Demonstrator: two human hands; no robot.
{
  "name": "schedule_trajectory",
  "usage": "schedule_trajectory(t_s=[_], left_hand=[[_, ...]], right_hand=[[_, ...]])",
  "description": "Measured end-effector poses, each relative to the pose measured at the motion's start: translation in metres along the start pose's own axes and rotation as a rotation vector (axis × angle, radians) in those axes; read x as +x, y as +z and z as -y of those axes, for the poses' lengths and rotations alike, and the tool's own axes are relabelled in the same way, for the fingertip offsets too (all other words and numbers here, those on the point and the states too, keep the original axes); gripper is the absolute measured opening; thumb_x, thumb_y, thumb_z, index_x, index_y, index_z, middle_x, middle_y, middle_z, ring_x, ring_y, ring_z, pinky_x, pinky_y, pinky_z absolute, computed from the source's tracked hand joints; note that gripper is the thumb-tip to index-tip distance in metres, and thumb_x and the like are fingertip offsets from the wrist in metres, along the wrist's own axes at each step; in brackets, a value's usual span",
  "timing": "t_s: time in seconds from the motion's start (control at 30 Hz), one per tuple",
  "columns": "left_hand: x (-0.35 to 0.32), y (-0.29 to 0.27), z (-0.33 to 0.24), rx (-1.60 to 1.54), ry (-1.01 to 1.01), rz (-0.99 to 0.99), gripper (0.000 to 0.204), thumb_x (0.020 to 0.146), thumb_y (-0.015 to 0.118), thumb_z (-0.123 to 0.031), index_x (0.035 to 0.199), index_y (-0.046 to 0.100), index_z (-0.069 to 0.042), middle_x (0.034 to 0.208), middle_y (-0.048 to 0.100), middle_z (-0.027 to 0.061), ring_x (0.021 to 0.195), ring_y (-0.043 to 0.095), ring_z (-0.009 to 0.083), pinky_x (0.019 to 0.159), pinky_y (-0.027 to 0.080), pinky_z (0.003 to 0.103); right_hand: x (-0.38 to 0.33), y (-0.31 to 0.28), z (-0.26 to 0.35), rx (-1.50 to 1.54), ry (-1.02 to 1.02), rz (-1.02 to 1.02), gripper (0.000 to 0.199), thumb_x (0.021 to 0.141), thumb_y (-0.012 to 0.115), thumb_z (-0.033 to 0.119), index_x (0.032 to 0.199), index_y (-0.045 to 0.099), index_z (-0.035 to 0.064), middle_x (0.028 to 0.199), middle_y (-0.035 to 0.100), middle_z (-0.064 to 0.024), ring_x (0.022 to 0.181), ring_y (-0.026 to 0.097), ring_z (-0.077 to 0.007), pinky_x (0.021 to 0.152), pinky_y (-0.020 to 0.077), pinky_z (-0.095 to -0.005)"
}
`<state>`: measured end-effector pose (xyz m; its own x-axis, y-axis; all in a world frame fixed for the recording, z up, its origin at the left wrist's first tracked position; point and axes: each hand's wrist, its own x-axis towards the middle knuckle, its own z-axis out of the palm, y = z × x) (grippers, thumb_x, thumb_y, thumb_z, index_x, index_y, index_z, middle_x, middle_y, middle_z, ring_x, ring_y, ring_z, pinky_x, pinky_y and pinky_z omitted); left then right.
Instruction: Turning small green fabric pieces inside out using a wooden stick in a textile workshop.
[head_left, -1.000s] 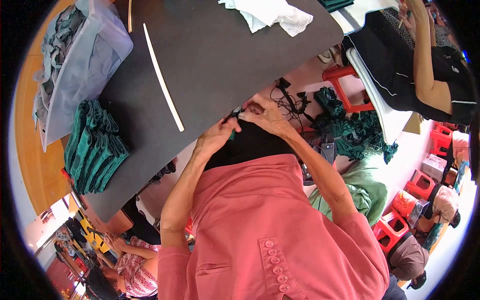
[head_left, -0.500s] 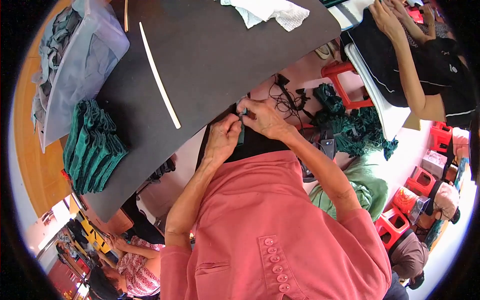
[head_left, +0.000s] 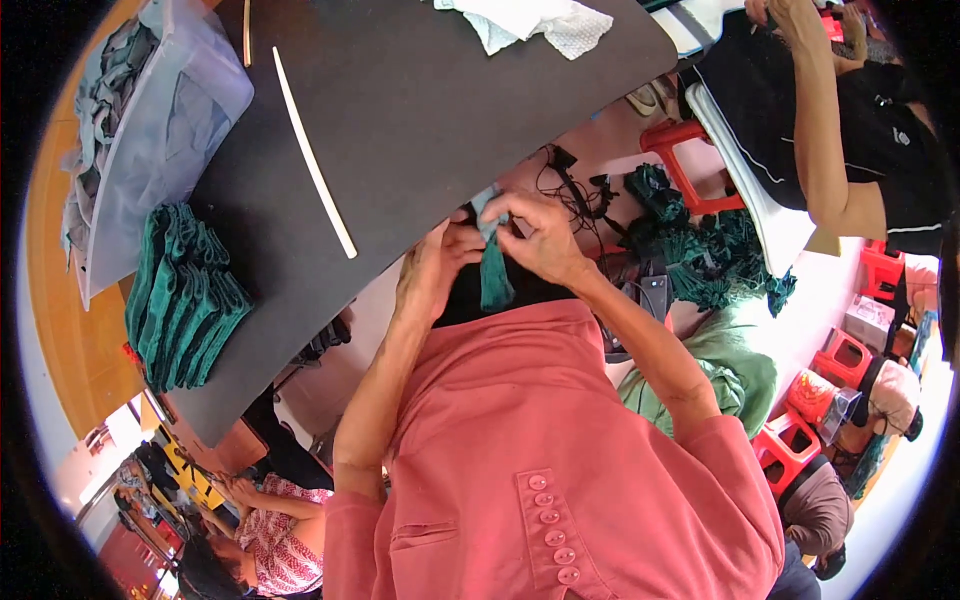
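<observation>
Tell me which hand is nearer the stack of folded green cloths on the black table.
Left. The left hand is at the table's near edge, on the side toward the stack of folded green cloths. The right hand is farther off, beyond the left, pinching a teal cloth piece.

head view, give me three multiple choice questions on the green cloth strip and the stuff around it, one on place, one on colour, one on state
1. Where is the stack of folded green cloths?
A. left part of the dark table
B. on a red stool
C. in the bin

2. What colour is the long thin stick?
A. red
B. white
C. black

3. How is the green cloth strip held?
A. lying loose
B. left hand alone
C. both hands, right hand at its top

A: it sits near the table's left edge. B: pale against the dark top. C: both hands' fingers meet on it.
</observation>
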<state>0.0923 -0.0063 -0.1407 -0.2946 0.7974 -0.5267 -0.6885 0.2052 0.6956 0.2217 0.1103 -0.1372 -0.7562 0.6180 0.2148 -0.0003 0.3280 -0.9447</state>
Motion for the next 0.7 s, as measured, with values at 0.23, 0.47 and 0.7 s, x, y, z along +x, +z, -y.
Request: schedule_trajectory(t_s=[0.23,0.47,0.7], left_hand=[[-0.001,0.029,0.008,-0.075,-0.116,-0.001,0.042,0.093,0.046,-0.046,0.108,0.055,-0.008,0.093,0.061,0.004,0.087,0.059,0.0142,0.078,0.047,0.028],[0.008,0.058,0.021,-0.169,-0.036,-0.184,0.033,0.095,0.048,-0.035,0.109,0.055,-0.006,0.094,0.057,0.0018,0.085,0.054,0.0106,0.076,0.045,0.025],[0.006,0.066,0.04,-0.19,0.055,-0.098,0.039,0.095,0.048,-0.037,0.118,0.051,-0.006,0.109,0.053,0.0031,0.107,0.048,0.0136,0.095,0.037,0.03]], right_hand=[[-0.006,0.017,0.003,-0.138,-0.003,-0.19,0.039,0.068,0.065,-0.004,0.104,0.053,0.0069,0.104,0.048,-0.0106,0.083,0.055,-0.0191,0.067,0.0479,-0.0293],[-0.009,0.035,-0.01,-0.019,0.158,-0.384,0.044,0.072,0.067,-0.006,0.109,0.049,0.0074,0.092,0.051,-0.0067,0.072,0.053,-0.0138,0.062,0.0466,-0.0259],[-0.005,0.029,-0.026,0.169,0.104,-0.415,0.038,0.075,0.064,-0.005,0.11,0.053,0.0054,0.096,0.055,-0.0021,0.08,0.054,-0.0088,0.069,0.0453,-0.0233]])
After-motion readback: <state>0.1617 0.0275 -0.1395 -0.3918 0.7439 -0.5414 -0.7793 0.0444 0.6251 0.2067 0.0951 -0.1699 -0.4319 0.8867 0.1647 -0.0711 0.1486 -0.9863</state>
